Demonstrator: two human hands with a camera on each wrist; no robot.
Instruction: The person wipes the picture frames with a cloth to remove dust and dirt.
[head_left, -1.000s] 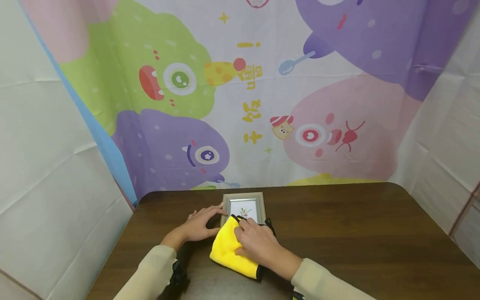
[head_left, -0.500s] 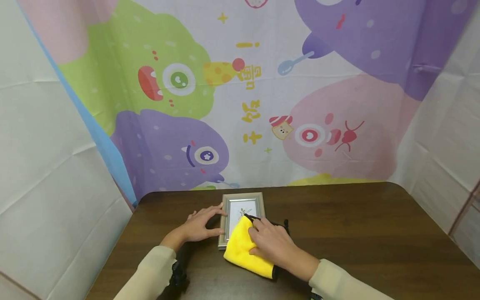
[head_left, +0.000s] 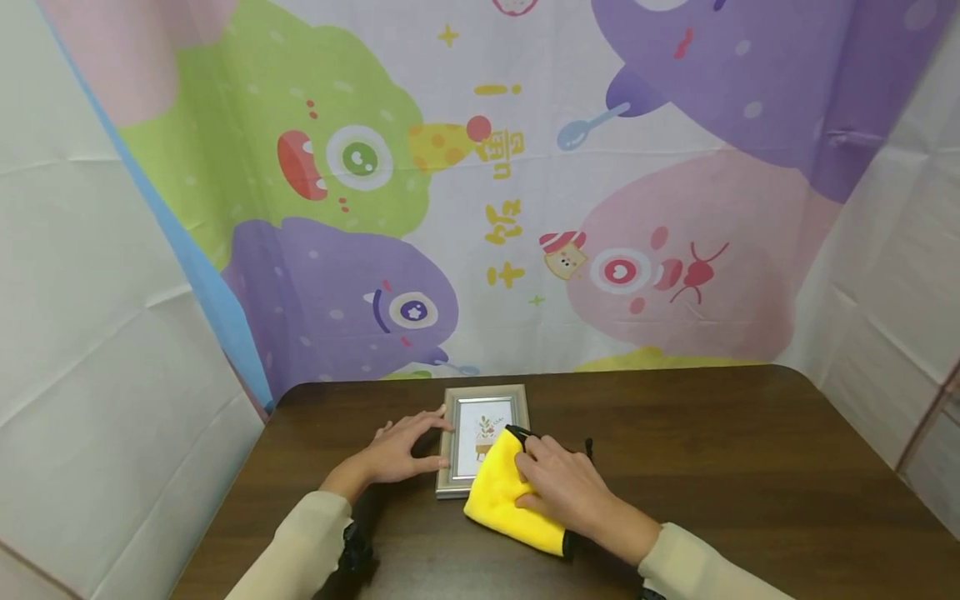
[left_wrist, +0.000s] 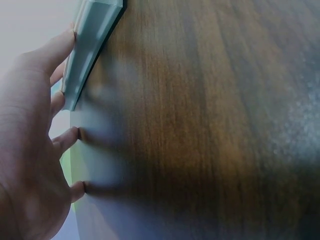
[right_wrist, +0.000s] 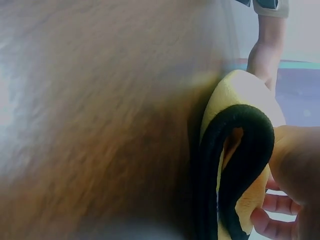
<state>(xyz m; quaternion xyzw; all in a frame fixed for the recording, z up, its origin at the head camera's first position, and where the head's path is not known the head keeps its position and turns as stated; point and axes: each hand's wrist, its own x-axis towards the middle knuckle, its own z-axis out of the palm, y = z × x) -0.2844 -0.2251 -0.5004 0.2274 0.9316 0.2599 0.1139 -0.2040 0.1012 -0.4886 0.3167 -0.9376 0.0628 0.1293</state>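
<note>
A small picture frame (head_left: pixel 472 429) with a plant print lies flat near the back of the table. My left hand (head_left: pixel 397 450) rests at its left edge, thumb and fingers spread. In the left wrist view, the thumb and some fingers touch the side of the frame (left_wrist: pixel 90 47), while two other fingertips meet the tabletop. A folded yellow cloth (head_left: pixel 502 492) with black trim covers the frame's lower right corner. My right hand (head_left: pixel 566 487) grips this cloth from above with bent fingers. The right wrist view has the cloth's folded black edge (right_wrist: pixel 250 125) close to the tabletop.
The dark wooden table (head_left: pixel 712 467) extends far to the right of the hands. Behind it hangs a curtain (head_left: pixel 525 333) printed with cartoon monsters. White sheets flank the table on both sides. A black cord end (head_left: pixel 588 448) sticks out beyond the right hand.
My right hand has slid the yellow cloth rightward across the frame, uncovering more of the print and the frame's lower left. The left hand has stayed at the frame's left edge.
</note>
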